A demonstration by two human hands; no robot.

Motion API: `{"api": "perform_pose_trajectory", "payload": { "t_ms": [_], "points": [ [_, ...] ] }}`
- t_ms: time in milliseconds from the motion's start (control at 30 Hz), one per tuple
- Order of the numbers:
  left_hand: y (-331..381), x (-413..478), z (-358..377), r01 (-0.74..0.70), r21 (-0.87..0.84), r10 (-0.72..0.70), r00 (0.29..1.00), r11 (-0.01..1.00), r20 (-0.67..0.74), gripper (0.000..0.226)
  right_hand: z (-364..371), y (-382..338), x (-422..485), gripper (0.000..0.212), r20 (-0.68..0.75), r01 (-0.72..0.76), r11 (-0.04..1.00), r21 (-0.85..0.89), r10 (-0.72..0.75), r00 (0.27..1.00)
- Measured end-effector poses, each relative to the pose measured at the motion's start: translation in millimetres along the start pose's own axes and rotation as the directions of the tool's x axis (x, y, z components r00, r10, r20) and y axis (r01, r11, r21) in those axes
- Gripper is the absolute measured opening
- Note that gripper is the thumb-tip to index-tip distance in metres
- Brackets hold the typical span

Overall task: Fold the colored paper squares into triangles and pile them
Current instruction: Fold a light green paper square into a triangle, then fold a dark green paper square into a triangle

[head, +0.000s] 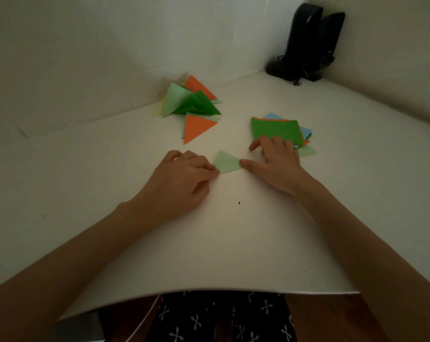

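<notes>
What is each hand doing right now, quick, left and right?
Left hand: fingers curled, pinching the left corner of the light green triangle.
Right hand: open, thumb pressing the triangle's right corner.

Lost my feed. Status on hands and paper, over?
Left hand pinches pale green triangle, right hand thumb presses it. Folded pile behind, square stack right. Nothing blocking.

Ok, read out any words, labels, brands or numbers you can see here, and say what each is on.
None: no readable text shows here.
Light green triangle, pile of folded triangles, stack of squares: plain coloured paper, no print.
Black speakers: too dark to tell any brand or label.
Dark fabric: white cross marks are a pattern, not letters.
</notes>
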State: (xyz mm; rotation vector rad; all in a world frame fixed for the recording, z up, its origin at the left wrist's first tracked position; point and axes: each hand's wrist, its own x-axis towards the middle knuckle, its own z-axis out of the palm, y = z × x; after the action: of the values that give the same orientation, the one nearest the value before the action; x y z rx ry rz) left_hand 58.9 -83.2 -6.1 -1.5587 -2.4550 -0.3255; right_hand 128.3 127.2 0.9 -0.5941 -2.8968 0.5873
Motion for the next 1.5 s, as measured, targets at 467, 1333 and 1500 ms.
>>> {"api": "perform_pose_trajectory", "payload": {
  "t_ms": [467, 1333, 1500],
  "points": [
    [-1, -22, 6, 0.105, -0.064, -0.097, 0.988, 0.992, 0.118, 0.064, 14, -36, 14, 0.055, -0.04, 0.043, 0.997, -0.067, -0.046, 0.998],
    [-16, 4, 1, 0.273, 0.166, -0.299, 0.94, 0.948, 0.162, 0.089, -9, 35, 17, 0.057, -0.197, -0.006, 1.0, -0.018, 0.003, 0.98],
    [-36, 37, 10, 0.41, 0.129, -0.427, 0.889, 0.903, 0.165, 0.062, -3, 29, 20, 0.028, -0.243, 0.096, 0.982, -0.162, -0.134, 0.961]
  ]
}}
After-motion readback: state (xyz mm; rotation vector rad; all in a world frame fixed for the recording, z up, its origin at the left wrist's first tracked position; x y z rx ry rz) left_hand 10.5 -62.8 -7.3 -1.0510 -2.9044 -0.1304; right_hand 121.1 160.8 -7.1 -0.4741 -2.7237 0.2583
